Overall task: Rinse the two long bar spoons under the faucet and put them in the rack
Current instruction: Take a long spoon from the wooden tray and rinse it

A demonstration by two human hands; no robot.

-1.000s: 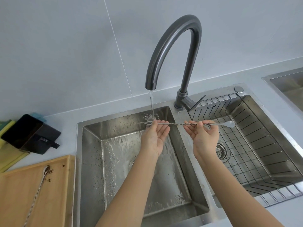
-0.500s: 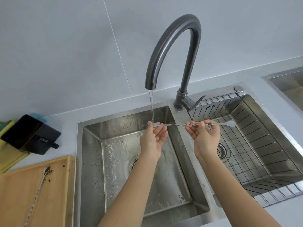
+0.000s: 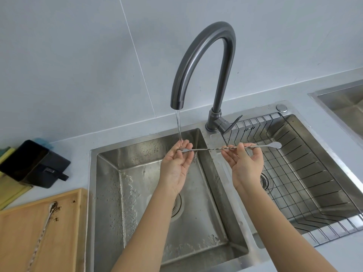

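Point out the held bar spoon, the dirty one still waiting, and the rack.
held bar spoon (image 3: 214, 148), head view, twisted shaft.
dirty bar spoon (image 3: 42, 240), head view, mid handle.
rack (image 3: 318, 185), head view, right wall wires.

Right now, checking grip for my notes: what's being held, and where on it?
One bar spoon: right hand pinches the twisted stem, left hand supports the forked end.

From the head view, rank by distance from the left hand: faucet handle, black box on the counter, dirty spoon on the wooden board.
1. Dark grey faucet handle, just right of the left hand.
2. Dirty twisted metal bar spoon, lower left on the wooden board.
3. Black rectangular box, far left counter.
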